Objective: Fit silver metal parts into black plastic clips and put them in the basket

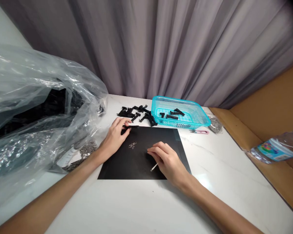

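Observation:
My left hand (117, 135) is closed on a black plastic part (134, 126) at the far edge of a black mat (136, 165). Thumb and fingers pinch its left end. Over the right side of the mat, my right hand (168, 161) is closed around a thin white stick (154, 167), whose lower end pokes out below the palm; its other end is hidden by the fingers. Between the hands lies a small scatter of tiny shiny metal pieces (132, 145). Beyond my left hand, several black plastic parts (127, 112) lie in a loose pile.
A turquoise basket (195, 123) holds several black parts. Beside it lie pink-handled thread snips (201, 132) and a small bag of metal pieces (215, 124). A large clear plastic bag (83, 81) bulges at left. A bottle (275, 149) lies on a cardboard box (283, 182) at right.

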